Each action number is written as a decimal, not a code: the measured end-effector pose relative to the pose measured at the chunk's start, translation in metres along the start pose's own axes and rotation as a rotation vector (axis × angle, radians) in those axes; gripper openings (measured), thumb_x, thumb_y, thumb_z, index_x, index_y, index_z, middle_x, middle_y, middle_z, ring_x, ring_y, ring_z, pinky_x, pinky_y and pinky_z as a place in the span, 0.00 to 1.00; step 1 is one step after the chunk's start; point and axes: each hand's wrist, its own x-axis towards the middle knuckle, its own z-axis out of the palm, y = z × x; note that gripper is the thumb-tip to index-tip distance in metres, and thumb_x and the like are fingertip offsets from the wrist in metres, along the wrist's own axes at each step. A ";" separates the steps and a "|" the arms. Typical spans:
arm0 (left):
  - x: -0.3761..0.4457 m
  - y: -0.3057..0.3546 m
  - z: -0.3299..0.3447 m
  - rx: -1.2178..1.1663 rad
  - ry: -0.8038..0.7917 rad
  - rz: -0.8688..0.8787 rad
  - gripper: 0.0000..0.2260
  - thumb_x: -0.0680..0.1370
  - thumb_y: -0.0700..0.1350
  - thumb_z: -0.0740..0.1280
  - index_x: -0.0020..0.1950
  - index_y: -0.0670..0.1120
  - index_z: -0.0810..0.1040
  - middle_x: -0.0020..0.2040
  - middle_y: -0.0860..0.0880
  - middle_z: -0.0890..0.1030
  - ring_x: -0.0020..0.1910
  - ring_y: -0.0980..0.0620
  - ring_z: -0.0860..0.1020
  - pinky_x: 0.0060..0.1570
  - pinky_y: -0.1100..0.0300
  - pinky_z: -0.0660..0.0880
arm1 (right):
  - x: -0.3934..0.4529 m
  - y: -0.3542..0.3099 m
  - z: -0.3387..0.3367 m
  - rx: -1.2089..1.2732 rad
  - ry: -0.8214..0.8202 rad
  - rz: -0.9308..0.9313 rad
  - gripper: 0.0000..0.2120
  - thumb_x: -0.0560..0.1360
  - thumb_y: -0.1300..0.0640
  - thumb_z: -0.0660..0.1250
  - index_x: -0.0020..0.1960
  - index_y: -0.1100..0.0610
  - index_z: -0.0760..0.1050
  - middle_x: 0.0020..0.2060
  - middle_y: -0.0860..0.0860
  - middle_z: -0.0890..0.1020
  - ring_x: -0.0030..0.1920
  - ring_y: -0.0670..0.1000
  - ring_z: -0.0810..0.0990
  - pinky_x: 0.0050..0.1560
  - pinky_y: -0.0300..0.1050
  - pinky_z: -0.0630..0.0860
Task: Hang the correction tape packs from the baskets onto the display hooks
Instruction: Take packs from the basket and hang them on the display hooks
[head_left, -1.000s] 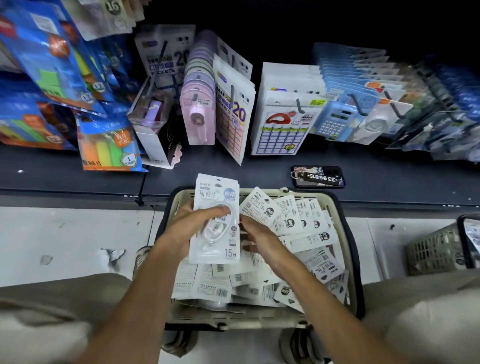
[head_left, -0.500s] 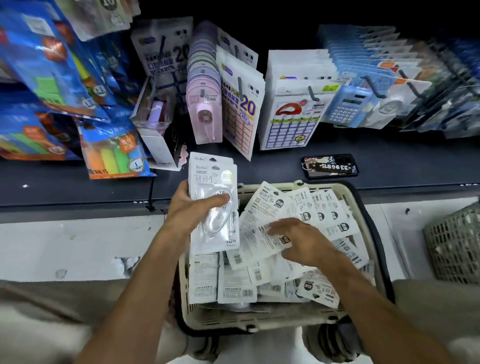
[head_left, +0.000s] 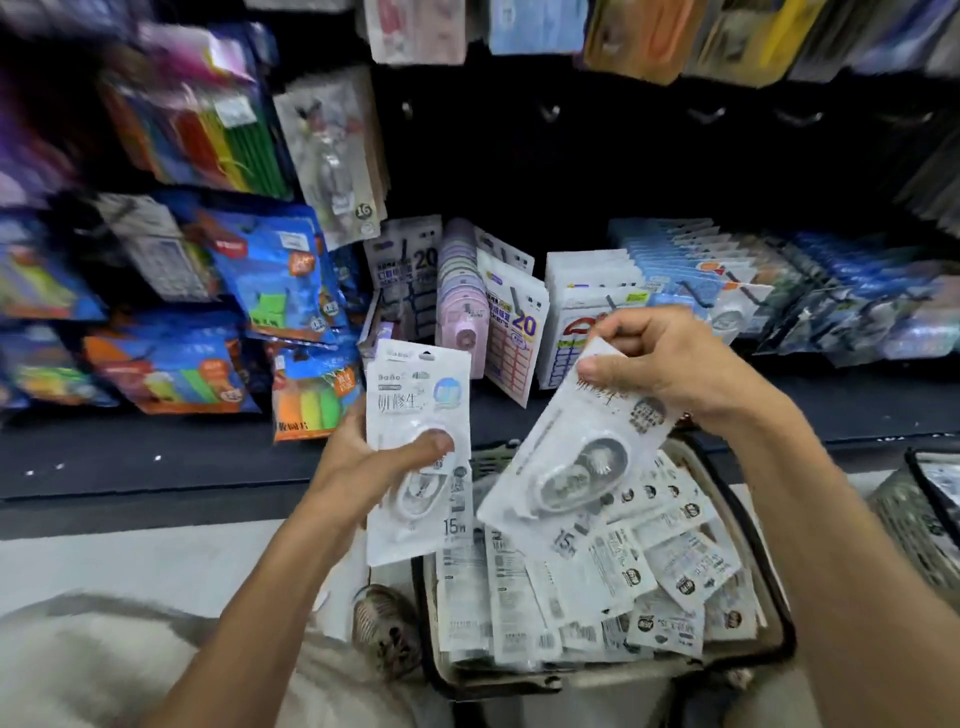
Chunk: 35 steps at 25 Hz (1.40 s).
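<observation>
My left hand grips a small stack of white correction tape packs, held upright with the thumb across the front. My right hand pinches the top of another correction tape pack, which hangs tilted above the basket. Several more white packs lie loose in that beige basket below both hands. Bare metal display hooks stick out of the dark back panel above the shelf.
Blue and orange stationery packs hang at the left. Sticker sheets and purple tape dispensers hang in the middle, blue packs at the right. A second grey basket stands at the right edge. A dark shelf ledge runs across.
My right hand has lifted one pack out of the basket and raised it. My left hand rose with its packs. The camera tilted up, showing bare hooks.
</observation>
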 end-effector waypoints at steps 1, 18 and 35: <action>-0.005 0.014 -0.001 0.012 -0.023 0.025 0.24 0.68 0.40 0.81 0.61 0.51 0.79 0.51 0.55 0.88 0.49 0.55 0.87 0.44 0.63 0.81 | 0.006 -0.013 0.003 0.005 -0.060 0.018 0.09 0.59 0.51 0.80 0.38 0.51 0.84 0.34 0.51 0.86 0.31 0.46 0.83 0.32 0.38 0.80; 0.061 0.121 -0.033 -0.238 -0.019 0.154 0.35 0.56 0.41 0.86 0.62 0.46 0.82 0.52 0.46 0.88 0.48 0.47 0.87 0.36 0.60 0.82 | 0.087 -0.066 0.095 0.111 0.188 0.013 0.20 0.69 0.36 0.72 0.54 0.48 0.80 0.45 0.42 0.86 0.43 0.37 0.84 0.39 0.33 0.78; 0.063 0.151 -0.080 -0.224 0.177 0.368 0.36 0.52 0.52 0.85 0.59 0.51 0.81 0.50 0.50 0.88 0.45 0.46 0.88 0.37 0.56 0.83 | 0.097 -0.050 0.100 0.218 0.162 -0.106 0.14 0.74 0.46 0.75 0.59 0.39 0.80 0.56 0.42 0.86 0.56 0.43 0.85 0.48 0.32 0.79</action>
